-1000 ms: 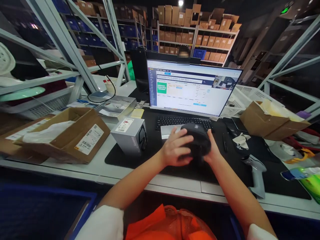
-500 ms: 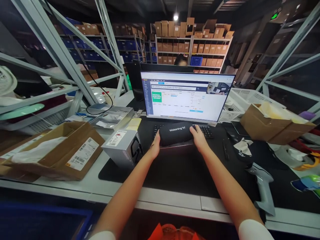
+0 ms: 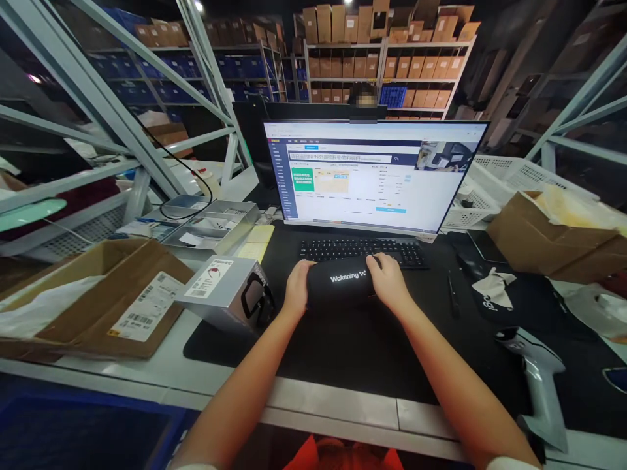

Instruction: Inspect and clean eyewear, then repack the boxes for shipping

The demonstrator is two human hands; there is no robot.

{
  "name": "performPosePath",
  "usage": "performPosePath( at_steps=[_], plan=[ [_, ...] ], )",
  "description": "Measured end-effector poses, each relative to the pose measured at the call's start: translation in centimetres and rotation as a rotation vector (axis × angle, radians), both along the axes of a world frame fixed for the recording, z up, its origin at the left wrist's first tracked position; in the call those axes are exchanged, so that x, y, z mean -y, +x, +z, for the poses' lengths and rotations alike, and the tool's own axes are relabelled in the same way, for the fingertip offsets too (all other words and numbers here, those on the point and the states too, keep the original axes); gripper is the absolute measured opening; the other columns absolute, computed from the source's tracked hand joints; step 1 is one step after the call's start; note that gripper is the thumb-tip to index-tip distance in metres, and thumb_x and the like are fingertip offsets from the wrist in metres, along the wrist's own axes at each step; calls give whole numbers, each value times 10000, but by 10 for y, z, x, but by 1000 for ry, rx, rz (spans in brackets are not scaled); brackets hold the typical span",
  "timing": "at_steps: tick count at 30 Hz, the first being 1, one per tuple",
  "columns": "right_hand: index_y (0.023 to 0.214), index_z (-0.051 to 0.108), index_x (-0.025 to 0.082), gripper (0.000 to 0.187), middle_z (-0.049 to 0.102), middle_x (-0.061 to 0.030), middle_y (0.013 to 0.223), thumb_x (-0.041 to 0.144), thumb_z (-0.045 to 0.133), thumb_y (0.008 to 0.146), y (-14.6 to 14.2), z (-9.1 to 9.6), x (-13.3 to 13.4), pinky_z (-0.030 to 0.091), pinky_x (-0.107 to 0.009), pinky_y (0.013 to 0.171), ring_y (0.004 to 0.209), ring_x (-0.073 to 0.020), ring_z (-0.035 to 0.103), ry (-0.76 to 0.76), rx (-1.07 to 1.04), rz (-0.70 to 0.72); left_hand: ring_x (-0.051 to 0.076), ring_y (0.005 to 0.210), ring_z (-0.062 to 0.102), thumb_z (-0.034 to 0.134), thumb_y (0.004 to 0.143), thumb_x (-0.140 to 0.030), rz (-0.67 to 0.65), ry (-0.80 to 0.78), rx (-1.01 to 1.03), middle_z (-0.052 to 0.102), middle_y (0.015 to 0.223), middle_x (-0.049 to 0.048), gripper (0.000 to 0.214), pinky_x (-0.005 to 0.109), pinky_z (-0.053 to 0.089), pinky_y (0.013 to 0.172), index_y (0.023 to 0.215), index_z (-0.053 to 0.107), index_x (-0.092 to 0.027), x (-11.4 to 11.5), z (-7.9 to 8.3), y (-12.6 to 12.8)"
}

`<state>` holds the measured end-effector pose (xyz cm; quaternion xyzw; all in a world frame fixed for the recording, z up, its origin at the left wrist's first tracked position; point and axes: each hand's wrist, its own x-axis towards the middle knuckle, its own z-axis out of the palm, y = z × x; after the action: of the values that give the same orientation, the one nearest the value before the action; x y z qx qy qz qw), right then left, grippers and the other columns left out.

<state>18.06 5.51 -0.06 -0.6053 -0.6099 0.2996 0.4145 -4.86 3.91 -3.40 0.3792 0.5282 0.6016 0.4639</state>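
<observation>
A black case (image 3: pixel 339 284) with white "Wakening" lettering is held between both hands, over the black desk mat in front of the keyboard (image 3: pixel 362 250). My left hand (image 3: pixel 296 287) grips its left end, and my right hand (image 3: pixel 388 279) grips its right end with the thumb on top. The fingers under the case are hidden. To the left of my left hand stands a grey product box (image 3: pixel 226 294) with a white label on top and a dark glasses-like picture on its side.
Behind the keyboard stands a monitor (image 3: pixel 353 189). An open cardboard box (image 3: pixel 142 307) sits at left, with a metal tray (image 3: pixel 215 228) behind it. At right are a barcode scanner (image 3: pixel 539 378), a pen (image 3: pixel 453 294), a mouse (image 3: pixel 470 264) and another cardboard box (image 3: pixel 548 241).
The case has come lower and nearer to me, uncovering more of the keyboard. Both hands still hold it. The view has tilted downward, and a highlighted panel now shows on the screen.
</observation>
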Motion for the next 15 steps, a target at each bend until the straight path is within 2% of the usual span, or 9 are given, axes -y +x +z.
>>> performPosePath(
  at_steps=[2,4,7,9,12,15],
  plan=[
    [1089,661,178,454,600,-166,1236,545,461,911,2,-6,-8,326,-482,1131,1258,-331,486,-36,-29,-22,263,1256,554,616,876,-571,7,23,-49,686,1182,61,408,340,402,1112,1016,731,-206,-6,0,3],
    [1165,638,182,488,597,-155,1283,560,453,919,3,-10,-13,372,-465,1107,1251,-312,518,-93,-62,-8,275,1251,553,626,874,-552,-16,11,-71,678,1215,70,405,363,386,1122,1047,736,-203,-11,0,4],
    [1258,601,197,529,656,-134,1232,580,448,928,3,-13,-14,448,-475,1030,1158,-307,601,-171,-85,49,294,1133,619,502,903,-642,-117,-41,-24,692,1162,103,547,417,466,1034,1083,735,-181,-11,0,2],
    [1311,578,215,518,637,-126,1299,549,474,929,4,-13,-12,426,-480,1063,1216,-305,579,-177,-73,80,278,1098,626,445,912,-653,-174,-47,-16,666,1201,96,583,419,493,986,1190,695,-206,-8,-1,0],
    [1393,533,217,526,528,-119,1464,458,502,927,5,-12,-10,322,-470,1168,1376,-283,458,-144,-35,135,250,1138,581,686,794,-446,-177,-27,-116,623,1230,68,527,386,452,1023,1277,631,-243,-4,-3,-1],
    [1493,441,191,594,445,-139,1542,431,451,949,4,-11,-7,252,-480,1217,1441,-272,392,-152,29,197,234,1111,581,727,712,-260,-159,-29,-163,625,1182,61,577,380,437,1029,1278,618,-237,-1,-4,-1]
  ],
)
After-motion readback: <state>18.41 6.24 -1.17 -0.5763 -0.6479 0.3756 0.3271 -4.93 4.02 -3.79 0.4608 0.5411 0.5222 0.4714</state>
